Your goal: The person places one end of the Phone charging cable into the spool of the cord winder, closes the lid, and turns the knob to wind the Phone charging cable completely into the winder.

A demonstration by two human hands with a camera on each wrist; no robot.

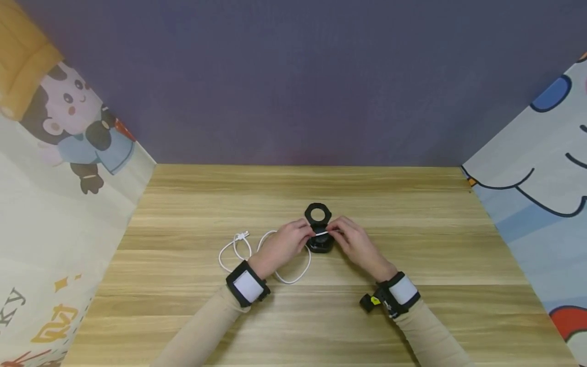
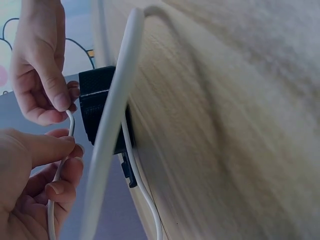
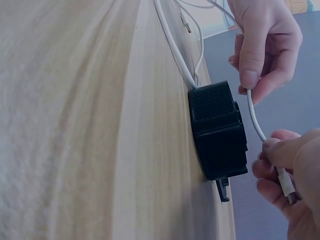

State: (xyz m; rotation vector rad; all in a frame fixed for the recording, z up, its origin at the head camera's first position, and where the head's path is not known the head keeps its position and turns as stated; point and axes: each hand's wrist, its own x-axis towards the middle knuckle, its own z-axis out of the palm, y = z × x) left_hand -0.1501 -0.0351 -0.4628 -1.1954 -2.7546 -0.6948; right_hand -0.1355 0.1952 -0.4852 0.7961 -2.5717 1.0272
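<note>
Both hands work on a white USB cable over a black case, whose lid stands open with a round hole in it. My left hand pinches the cable between thumb and fingers. Close beside it, my right hand pinches the same cable near its end. A small metal-tipped connector sticks out past the right fingers in the right wrist view. Between the hands, a short length of cable bends slightly. The case rests on the table, its inside partly hidden by the fingers.
More of the cable lies in loose loops left of the case, with its larger USB plug among them. The wooden table meets a dark back wall. Printed panels stand at both sides.
</note>
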